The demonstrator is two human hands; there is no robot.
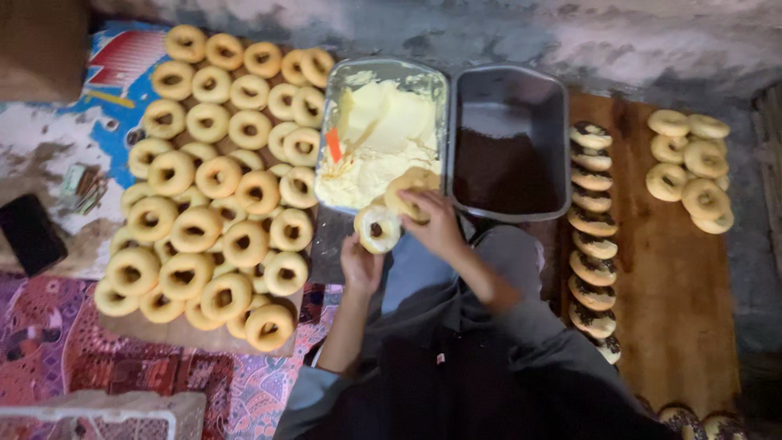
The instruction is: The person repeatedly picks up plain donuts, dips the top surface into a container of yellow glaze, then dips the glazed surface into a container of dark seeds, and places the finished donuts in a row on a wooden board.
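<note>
Head view: the left hand (pixel 359 265) is gripping a ring doughnut (pixel 377 227) at its lower edge, fingers closed round it, just below the cream tray (pixel 383 134). The right hand (pixel 436 224) is closing on a second doughnut (pixel 410 193) over the cream. Dipping shallowly and keeping each ring level should give an even coat. Both forearms are angling inward toward the tray.

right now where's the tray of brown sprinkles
In the head view the dark tray of brown sprinkles sits upper centre, right beside the cream tray and left of the row of topped doughnuts on the wooden board.
</note>
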